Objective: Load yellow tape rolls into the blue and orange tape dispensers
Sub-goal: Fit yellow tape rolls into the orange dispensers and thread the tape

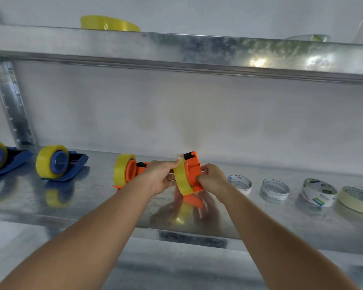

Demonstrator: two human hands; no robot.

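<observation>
While your right hand [211,179] clamps the orange dispenser [194,170] just above the shelf [105,208] to steady it, your left hand [162,178] pinches the yellow roll [181,181], seating it against the hub.

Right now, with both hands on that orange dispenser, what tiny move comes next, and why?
Probably press the yellow roll fully onto the orange dispenser. The left hand grips the roll against it while the right hand steadies the body.
</observation>
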